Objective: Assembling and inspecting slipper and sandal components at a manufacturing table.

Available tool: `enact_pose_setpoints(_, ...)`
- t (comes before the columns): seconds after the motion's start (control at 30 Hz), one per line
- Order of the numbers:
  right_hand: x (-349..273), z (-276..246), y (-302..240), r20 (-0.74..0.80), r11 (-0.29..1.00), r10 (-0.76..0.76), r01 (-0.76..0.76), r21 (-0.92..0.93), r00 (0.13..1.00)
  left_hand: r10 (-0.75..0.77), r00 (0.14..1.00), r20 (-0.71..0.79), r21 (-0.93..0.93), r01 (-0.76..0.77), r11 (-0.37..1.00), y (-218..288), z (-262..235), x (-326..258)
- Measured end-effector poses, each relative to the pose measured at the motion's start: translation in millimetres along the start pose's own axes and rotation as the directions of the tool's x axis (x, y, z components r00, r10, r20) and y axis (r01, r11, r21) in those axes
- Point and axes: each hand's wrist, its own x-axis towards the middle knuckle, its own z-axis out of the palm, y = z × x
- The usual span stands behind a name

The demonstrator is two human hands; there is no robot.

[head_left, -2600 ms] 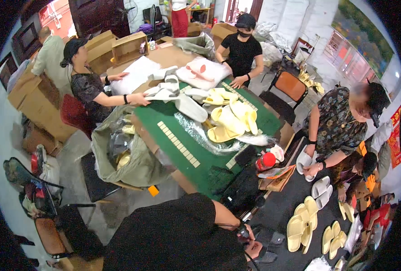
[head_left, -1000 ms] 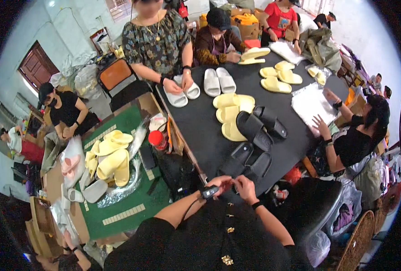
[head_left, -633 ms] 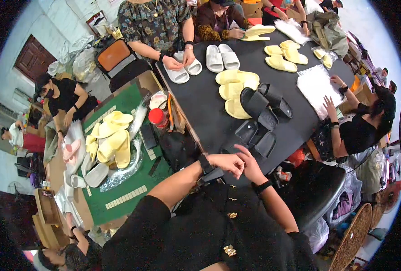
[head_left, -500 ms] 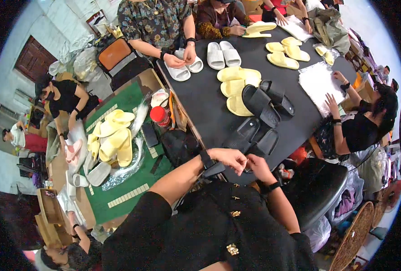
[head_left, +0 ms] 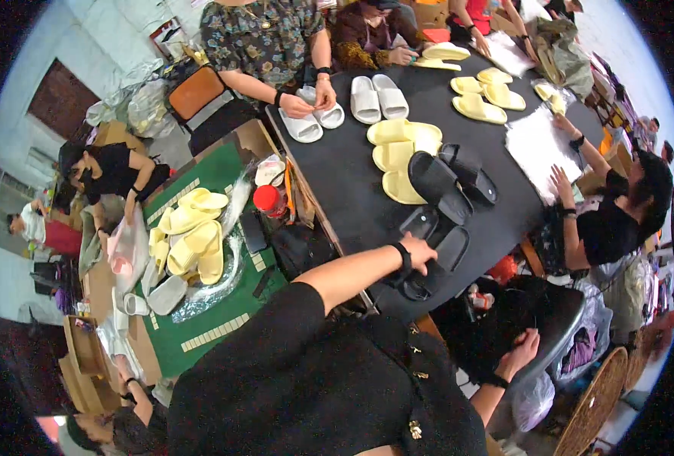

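Note:
My left hand (head_left: 419, 253) reaches over a pair of black slide slippers at the table's near edge. Its fingers are apart and touch the near pair, between the right slipper (head_left: 453, 247) and the left slipper (head_left: 419, 221). Off the table, beside the black chair (head_left: 561, 308), my right hand (head_left: 521, 351) is raised with fingers curled together; whatever they pinch is too small to make out. Just beyond, another black pair (head_left: 436, 180) partly overlaps pale yellow slippers (head_left: 400, 156) on the dark table (head_left: 337, 201).
Across the table a person's hands (head_left: 310, 102) work at white slippers (head_left: 300, 125). A person at the right touches a stack of clear bags (head_left: 538, 144). To the left, yellow slippers (head_left: 200, 243) lie heaped on a green mat (head_left: 227, 304), near a red-lidded jar (head_left: 268, 199).
My hands were together at the table's near edge. Now the left has moved forward onto the black slippers, and the right has swung down and right, beside the chair.

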Motion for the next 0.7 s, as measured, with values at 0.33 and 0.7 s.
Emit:
enact_pose_setpoints(0.33,-1,-6,85,0.131,0.947,0.027,0.017,-0.322,0.991,0.071,0.970,-0.232,-0.415,-0.165,0.895,12,-46,-17)
enact_pose_setpoints(0.7,50,157,104,0.523,0.954,0.085,0.083,-0.289,0.848,-0.664,0.475,-0.578,-0.730,0.063,0.680,-33,-39,-287)
